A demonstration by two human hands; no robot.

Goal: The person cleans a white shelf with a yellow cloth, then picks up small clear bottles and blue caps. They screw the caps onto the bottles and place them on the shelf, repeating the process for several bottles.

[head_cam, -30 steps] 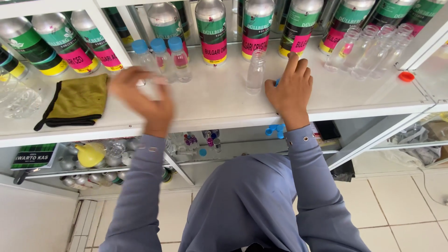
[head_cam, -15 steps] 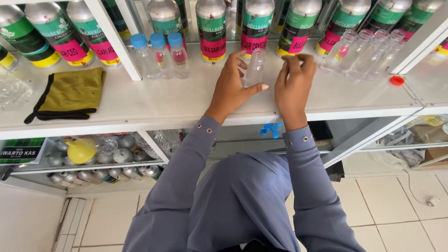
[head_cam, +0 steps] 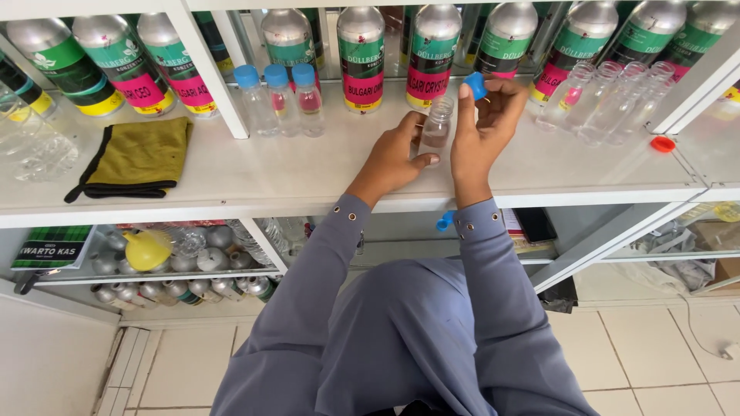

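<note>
Two hands: left hand [head_cam: 395, 154] holds small bottle [head_cam: 438, 123], right hand [head_cam: 482, 123] blue cap [head_cam: 475, 85] above.

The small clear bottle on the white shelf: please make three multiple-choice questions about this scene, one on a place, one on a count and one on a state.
1. Where does the olive cloth lie?
A. on the white shelf, far to the left of the hands
B. on the floor tiles
C. over the person's sleeve

2. How many small bottles with blue caps stand together left of the hands?
A. one
B. three
C. six

3. In what state is the small clear bottle at the left hand?
A. capped
B. lying on its side
C. upright and uncapped

Answers:
1. A, the cloth lies flat on the shelf, near its left end.
2. B, three blue caps stand side by side.
3. C, its mouth is bare, and the right hand holds a blue cap above it.
</note>
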